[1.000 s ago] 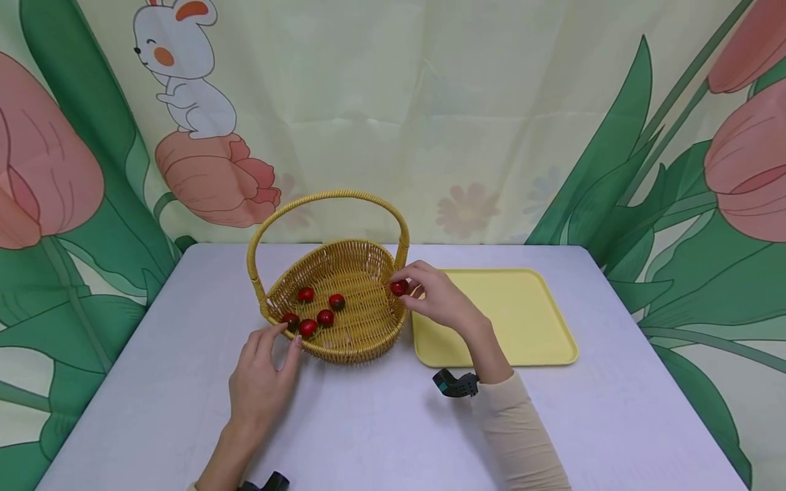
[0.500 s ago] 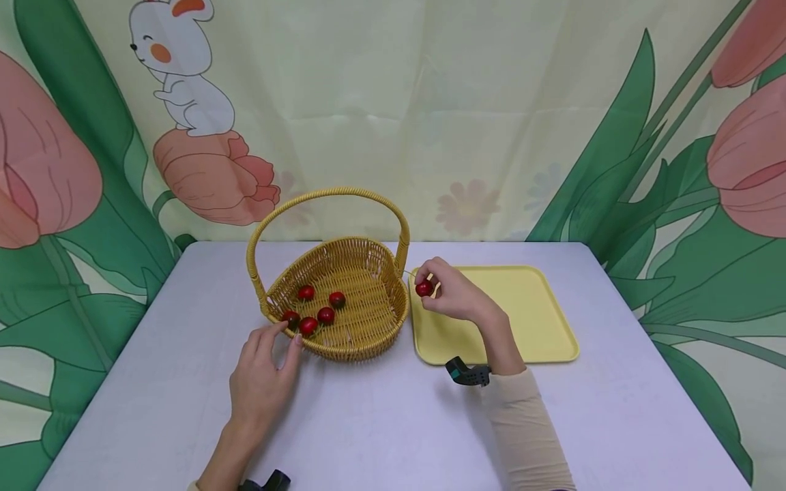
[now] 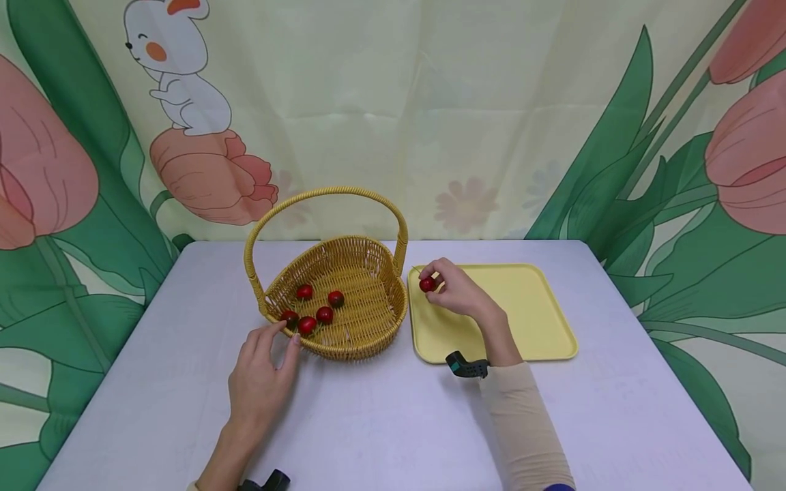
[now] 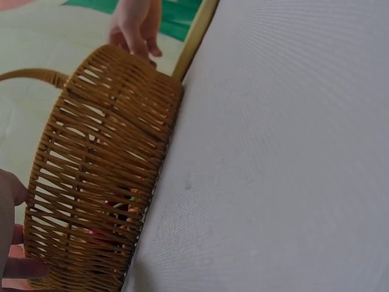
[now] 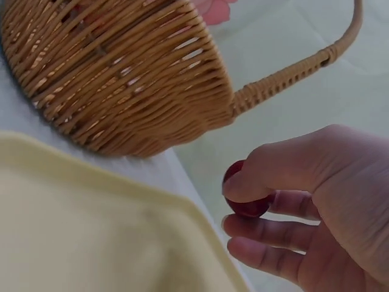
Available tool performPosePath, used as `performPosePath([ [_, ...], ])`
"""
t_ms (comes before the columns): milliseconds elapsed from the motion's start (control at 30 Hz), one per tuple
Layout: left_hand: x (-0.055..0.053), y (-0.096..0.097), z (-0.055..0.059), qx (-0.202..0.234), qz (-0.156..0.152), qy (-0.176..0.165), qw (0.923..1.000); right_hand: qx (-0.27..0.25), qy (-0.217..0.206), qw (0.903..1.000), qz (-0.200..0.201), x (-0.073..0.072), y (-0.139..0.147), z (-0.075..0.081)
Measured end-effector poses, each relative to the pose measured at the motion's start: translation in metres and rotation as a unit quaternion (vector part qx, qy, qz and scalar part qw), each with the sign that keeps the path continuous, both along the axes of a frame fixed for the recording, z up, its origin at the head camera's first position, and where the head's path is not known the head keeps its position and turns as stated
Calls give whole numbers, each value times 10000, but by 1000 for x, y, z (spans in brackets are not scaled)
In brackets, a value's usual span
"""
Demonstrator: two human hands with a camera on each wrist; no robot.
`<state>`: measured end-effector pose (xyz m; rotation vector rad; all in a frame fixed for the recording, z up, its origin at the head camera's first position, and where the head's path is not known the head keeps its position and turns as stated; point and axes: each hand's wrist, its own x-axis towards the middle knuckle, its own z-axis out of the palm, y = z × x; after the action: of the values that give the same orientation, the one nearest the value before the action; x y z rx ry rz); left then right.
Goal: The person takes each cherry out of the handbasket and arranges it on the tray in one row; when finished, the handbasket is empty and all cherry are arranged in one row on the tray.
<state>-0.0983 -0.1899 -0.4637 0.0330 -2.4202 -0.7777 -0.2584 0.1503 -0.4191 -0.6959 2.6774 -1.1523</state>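
A dark red cherry [image 3: 426,284] is pinched between the thumb and fingers of my right hand [image 3: 459,292], over the left part of a yellow tray [image 3: 528,314]. Its thin stem points up and left. In the right wrist view the thumb [image 5: 246,182] covers part of the cherry. Left of the tray stands a wicker basket [image 3: 368,307] with a tall arched handle, and several cherries [image 3: 325,315] lie in its left part. My left hand [image 3: 259,378] touches the basket's front left rim, thumb and forefinger spread apart along it.
Tray and basket stand side by side on a white-covered table [image 3: 381,423]. Behind it hangs a curtain [image 3: 491,123] printed with tulips and a rabbit. The basket's handle [image 3: 325,192] rises between the hands. A black camera strap [image 3: 467,366] is on the right wrist.
My right hand has carried the cherry from the basket's right rim rightward to over the tray's left part, slowing in the last half second. The left hand has stayed at the rim.
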Motion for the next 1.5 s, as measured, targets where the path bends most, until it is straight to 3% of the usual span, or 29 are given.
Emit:
performPosePath([
  [333,-1,1,2,7,-1,17,10000,-98,193,9981,-575,-11,-4,-22],
  [767,0,0,0,-3,24,-15,10000,136,519,9917,-1166,-17,-12,-43],
  [1500,1,0,0,-1,25,-57,10000,369,452,9904,-1250,-17,-14,-42],
])
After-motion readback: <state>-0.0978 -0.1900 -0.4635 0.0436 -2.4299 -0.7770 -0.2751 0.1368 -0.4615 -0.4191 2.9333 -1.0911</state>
